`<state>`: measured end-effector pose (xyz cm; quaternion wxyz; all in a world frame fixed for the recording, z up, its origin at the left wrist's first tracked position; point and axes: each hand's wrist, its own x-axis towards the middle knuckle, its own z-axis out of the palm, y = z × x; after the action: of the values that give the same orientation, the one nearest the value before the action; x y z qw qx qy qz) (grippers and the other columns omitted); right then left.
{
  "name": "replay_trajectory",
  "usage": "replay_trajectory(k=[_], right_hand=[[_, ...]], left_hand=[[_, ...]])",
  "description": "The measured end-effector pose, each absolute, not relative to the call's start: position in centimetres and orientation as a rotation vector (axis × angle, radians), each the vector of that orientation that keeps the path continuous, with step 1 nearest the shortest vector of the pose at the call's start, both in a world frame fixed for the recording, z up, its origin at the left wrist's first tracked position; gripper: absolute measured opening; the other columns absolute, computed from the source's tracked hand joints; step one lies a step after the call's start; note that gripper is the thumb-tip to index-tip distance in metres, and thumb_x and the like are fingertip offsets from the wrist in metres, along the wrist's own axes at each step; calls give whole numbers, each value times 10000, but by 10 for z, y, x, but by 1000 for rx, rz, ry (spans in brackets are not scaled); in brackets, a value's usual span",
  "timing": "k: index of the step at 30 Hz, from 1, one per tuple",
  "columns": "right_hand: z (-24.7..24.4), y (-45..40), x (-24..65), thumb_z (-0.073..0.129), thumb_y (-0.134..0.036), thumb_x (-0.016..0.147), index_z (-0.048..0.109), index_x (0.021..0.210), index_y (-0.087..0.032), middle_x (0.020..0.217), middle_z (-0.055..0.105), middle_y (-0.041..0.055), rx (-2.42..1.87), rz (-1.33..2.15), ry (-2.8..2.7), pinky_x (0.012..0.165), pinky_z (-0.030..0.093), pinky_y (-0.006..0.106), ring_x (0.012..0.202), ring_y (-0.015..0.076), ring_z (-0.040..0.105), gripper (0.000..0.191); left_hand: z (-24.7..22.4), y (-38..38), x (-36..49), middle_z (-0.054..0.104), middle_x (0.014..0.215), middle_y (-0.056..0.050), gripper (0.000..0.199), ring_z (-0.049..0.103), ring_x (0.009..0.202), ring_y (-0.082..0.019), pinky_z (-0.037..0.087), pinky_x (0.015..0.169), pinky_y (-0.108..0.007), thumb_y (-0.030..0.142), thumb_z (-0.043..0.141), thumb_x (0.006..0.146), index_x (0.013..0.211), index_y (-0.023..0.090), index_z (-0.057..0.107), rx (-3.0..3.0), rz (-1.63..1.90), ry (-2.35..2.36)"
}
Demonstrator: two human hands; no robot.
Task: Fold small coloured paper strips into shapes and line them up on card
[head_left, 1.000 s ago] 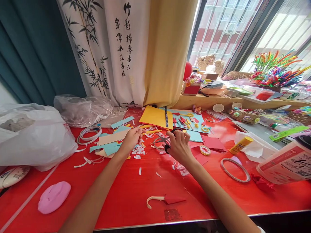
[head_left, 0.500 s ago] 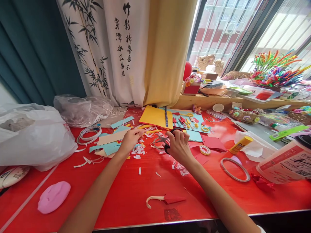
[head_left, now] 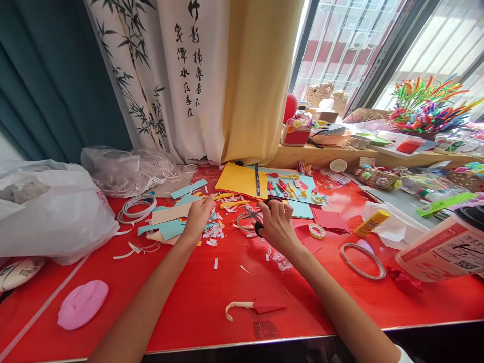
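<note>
My right hand (head_left: 279,222) grips a pair of scissors (head_left: 254,214) by the black handles. Their metal blades point left, above a roll of tape on the table. My left hand (head_left: 198,218) hovers over the cut-paper pile, its fingertips drawn together close to a yellow paper strip (head_left: 224,195). Whatever they pinch, if anything, is hidden. Under that hand lie blue paper pieces (head_left: 174,230) and a tan strip (head_left: 170,214). A second, rolled yellow strip (head_left: 234,204) rests between my hands. Nearer to me lies a small folded red paper piece (head_left: 267,305) with a curled cream stem (head_left: 242,304).
Yellow sheets (head_left: 240,180) lie at the back beside small paper pieces on blue paper. Right are red paper squares (head_left: 330,221), a glue stick (head_left: 372,223), a tape ring (head_left: 363,261) and a large cup (head_left: 440,247). Left are a plastic bag (head_left: 53,217) and pink clay (head_left: 83,305).
My left hand has drawn slightly left and up, away from the rolled yellow strip, which now shows more fully. The right hand keeps hold of the scissors in nearly the same place.
</note>
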<state>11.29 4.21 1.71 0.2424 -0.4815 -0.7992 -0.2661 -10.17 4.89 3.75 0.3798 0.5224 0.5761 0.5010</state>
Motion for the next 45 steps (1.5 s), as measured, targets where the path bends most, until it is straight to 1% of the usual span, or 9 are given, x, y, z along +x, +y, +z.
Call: replay_trajectory(k=[4,9,13,19,27,34,37,41,45], right_hand=[[18,42,113,513,-183,704,445,1116,-129,958,416,116,-1328,-720,-2183,825,206,376,927,245,362,421],[18,43,114,518,-189,700,443,1116,-133,964,414,115,-1323,-715,-2182,817,206,372,926,246,359,426],[18,43,114,513,-208,717,439,1119,-135,970,418,119,-1335,-720,-2185,819,204,373,931,245,362,416],[18,42,113,516,-199,714,441,1121,-134,965,424,120,-1348,-722,-2197,818,202,371,923,247,361,419],[18,42,113,513,-187,694,438,1133,-130,974,415,124,-1360,-750,-2203,819,204,373,927,250,353,449],[19,41,114,507,-182,688,437,1150,-129,970,418,125,-1377,-756,-2207,813,211,374,930,251,359,470],[19,41,114,503,-165,676,434,1150,-121,969,421,127,-1378,-758,-2200,816,211,373,929,250,362,480],[20,41,114,492,-164,681,426,1151,-112,969,421,132,-1373,-768,-2187,812,209,374,930,249,367,478],[19,42,114,493,-142,658,420,1156,-103,964,426,135,-1386,-774,-2193,802,214,375,943,255,370,505]], left_hand=[[33,52,-106,354,447,44,318,328,413,-77,265,426,-207,436,503,744,599,161,572,1428,1322,1481],[29,57,-100,539,641,3,214,508,545,-106,395,495,-201,281,507,734,844,158,643,1433,1278,1397],[32,57,-96,471,558,33,293,453,434,-90,354,439,-199,202,431,751,976,167,616,1409,1232,1433],[34,52,-93,517,543,15,211,430,423,-104,299,433,-221,298,470,759,766,162,631,1458,1176,1489],[34,47,-92,343,347,30,476,322,342,-77,232,391,-213,495,448,769,425,167,447,1497,1126,1422],[33,52,-92,530,580,-7,162,482,514,-110,350,440,-199,289,576,698,720,149,655,1436,1169,1339],[35,52,-90,551,672,-17,191,532,588,-120,419,503,-210,218,520,716,848,158,644,1401,1186,1254],[34,51,-89,443,512,31,234,426,401,-86,302,396,-203,309,460,771,839,166,632,1429,1123,1359],[28,49,-90,346,421,47,328,333,355,-82,197,363,-207,438,413,792,658,172,550,1483,1063,1455]])
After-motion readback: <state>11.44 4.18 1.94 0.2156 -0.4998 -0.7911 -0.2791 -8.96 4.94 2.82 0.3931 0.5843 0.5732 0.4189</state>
